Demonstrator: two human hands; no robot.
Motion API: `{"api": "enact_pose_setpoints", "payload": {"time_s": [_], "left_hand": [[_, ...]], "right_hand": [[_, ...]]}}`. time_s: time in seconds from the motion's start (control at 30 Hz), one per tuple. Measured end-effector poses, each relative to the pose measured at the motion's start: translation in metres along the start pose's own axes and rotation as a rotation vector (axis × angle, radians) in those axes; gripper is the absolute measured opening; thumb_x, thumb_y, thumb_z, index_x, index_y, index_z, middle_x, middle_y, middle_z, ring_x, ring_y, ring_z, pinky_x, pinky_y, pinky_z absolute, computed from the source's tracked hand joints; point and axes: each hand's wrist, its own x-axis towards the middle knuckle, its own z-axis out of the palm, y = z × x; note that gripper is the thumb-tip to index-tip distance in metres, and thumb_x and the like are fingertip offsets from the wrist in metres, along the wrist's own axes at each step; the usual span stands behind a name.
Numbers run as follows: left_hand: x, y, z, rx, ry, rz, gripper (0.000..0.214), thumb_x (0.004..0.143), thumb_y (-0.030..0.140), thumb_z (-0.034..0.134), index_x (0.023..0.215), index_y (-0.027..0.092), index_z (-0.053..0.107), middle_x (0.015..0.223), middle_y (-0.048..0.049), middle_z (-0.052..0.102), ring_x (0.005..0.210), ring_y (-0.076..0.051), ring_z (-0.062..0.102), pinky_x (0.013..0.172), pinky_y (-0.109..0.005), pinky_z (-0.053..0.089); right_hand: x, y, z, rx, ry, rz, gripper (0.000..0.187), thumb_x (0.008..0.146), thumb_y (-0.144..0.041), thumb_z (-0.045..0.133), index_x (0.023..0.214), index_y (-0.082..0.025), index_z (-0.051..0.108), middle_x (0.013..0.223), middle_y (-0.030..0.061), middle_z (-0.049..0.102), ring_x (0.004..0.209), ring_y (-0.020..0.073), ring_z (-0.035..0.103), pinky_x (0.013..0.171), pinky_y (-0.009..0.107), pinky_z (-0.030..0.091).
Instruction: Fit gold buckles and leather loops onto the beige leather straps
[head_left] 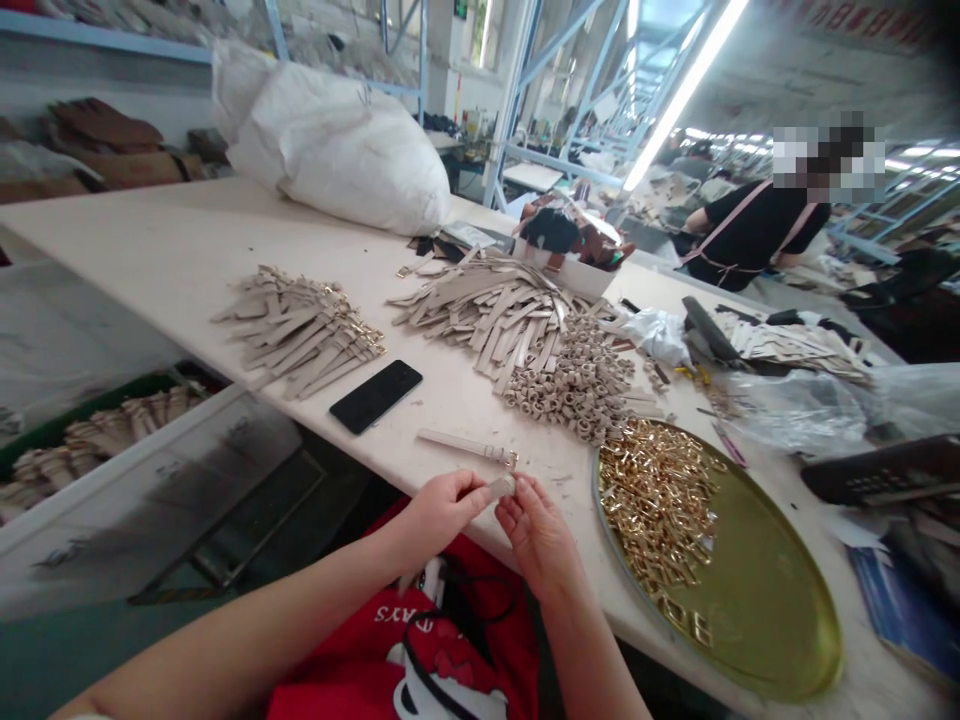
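Observation:
At the table's near edge my left hand (pixel 448 508) pinches a short beige leather strap piece (pixel 501 487) between thumb and fingers. My right hand (pixel 536 530) meets it from the other side, its curled fingertips on the same piece; most of the strap is hidden by the hands. Just beyond them lies a finished-looking beige strap (pixel 461 442) with a gold buckle (pixel 511 460) at its right end. To the right, a round gold tray (pixel 772 580) carries a heap of gold buckles (pixel 660 495). A mound of small beige leather loops (pixel 577 375) sits behind the tray.
A black phone (pixel 376 396) lies left of the hands. Behind it are buckled straps (pixel 307 330) and loose straps (pixel 487 305). A white sack (pixel 330 140) stands at the back. A box of straps (pixel 127 440) is below left. Another person (pixel 750 235) works at right.

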Motion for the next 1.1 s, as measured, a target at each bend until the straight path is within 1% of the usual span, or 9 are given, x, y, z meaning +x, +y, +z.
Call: {"api": "enact_pose_setpoints", "payload": {"time_s": [0.13,0.27,0.43,0.53,0.63,0.77,0.93,1.0,1.1], "left_hand": [[-0.004,-0.005,0.003,0.317,0.089,0.150,0.025,0.079,0.034,0.046,0.065,0.014,0.052,0.060,0.0037,0.046,0.059,-0.010,0.040,0.055,-0.021,0.031],[-0.008,-0.007,0.003,0.422,-0.014,0.130,0.028,0.081,0.034,0.041,0.068,0.014,0.056,0.060,0.0029,0.050,0.059,-0.011,0.043,0.054,-0.021,0.030],[-0.007,-0.008,0.000,0.463,-0.142,0.067,0.023,0.076,0.027,0.043,0.066,0.013,0.059,0.057,0.0029,0.051,0.057,-0.011,0.043,0.053,-0.021,0.030],[-0.008,-0.008,-0.004,0.331,-0.229,-0.020,0.022,0.076,0.029,0.044,0.079,0.013,0.059,0.063,0.0015,0.054,0.058,-0.012,0.048,0.054,-0.021,0.035],[-0.012,-0.007,-0.008,0.182,-0.396,-0.158,0.037,0.080,0.035,0.042,0.110,0.014,0.049,0.065,0.0017,0.055,0.051,-0.011,0.050,0.049,-0.021,0.038],[-0.013,-0.006,-0.005,0.169,-0.318,-0.092,0.047,0.084,0.037,0.037,0.126,0.015,0.037,0.054,0.0056,0.043,0.045,-0.009,0.038,0.044,-0.019,0.030],[0.001,-0.006,0.004,0.045,-0.237,-0.083,0.042,0.081,0.045,0.042,0.109,0.014,0.049,0.050,0.0068,0.037,0.043,-0.009,0.033,0.041,-0.019,0.025],[0.008,-0.008,0.005,0.033,-0.222,-0.114,0.037,0.081,0.048,0.041,0.092,0.015,0.052,0.047,0.0076,0.034,0.041,-0.008,0.030,0.040,-0.019,0.022],[0.016,-0.011,0.004,0.005,-0.198,-0.205,0.032,0.081,0.047,0.037,0.079,0.016,0.046,0.043,0.0097,0.029,0.038,-0.006,0.023,0.037,-0.018,0.016]], "right_hand": [[-0.010,0.002,-0.003,-0.217,-0.075,-0.060,0.027,0.067,-0.033,0.068,0.090,-0.019,0.063,0.077,-0.0008,0.065,0.063,0.0079,0.056,0.065,0.022,0.047],[-0.016,0.003,-0.012,-0.565,-0.071,-0.177,0.029,0.074,-0.036,0.060,0.096,-0.019,0.063,0.076,0.0010,0.065,0.066,0.0125,0.057,0.068,0.028,0.046],[-0.020,-0.001,-0.014,-0.919,-0.204,-0.369,0.024,0.076,-0.033,0.054,0.093,-0.021,0.066,0.083,0.0026,0.063,0.076,0.0161,0.057,0.072,0.028,0.045],[-0.017,-0.006,-0.017,-0.846,-0.133,-0.305,0.025,0.074,-0.034,0.056,0.094,-0.020,0.064,0.075,0.0010,0.061,0.069,0.0144,0.056,0.068,0.028,0.045],[-0.013,-0.011,-0.021,-0.616,-0.001,-0.239,0.034,0.071,-0.036,0.061,0.100,-0.019,0.059,0.070,-0.0022,0.057,0.059,0.0108,0.053,0.062,0.026,0.046],[-0.013,-0.003,-0.014,-0.440,-0.022,-0.165,0.049,0.068,-0.028,0.065,0.113,-0.021,0.048,0.070,-0.0049,0.055,0.060,0.0095,0.053,0.063,0.023,0.046],[-0.015,0.009,-0.011,-0.392,-0.071,-0.153,0.071,0.069,-0.027,0.065,0.130,-0.026,0.027,0.083,-0.0022,0.061,0.074,0.0133,0.057,0.071,0.027,0.046],[-0.013,-0.003,-0.026,-0.571,-0.015,-0.279,0.067,0.073,-0.030,0.061,0.130,-0.026,0.027,0.089,0.0008,0.061,0.074,0.0143,0.056,0.071,0.029,0.045],[-0.006,-0.041,-0.064,-1.046,0.175,-0.507,0.045,0.079,-0.035,0.053,0.120,-0.022,0.043,0.098,0.0067,0.057,0.074,0.0165,0.055,0.068,0.031,0.044]]}}
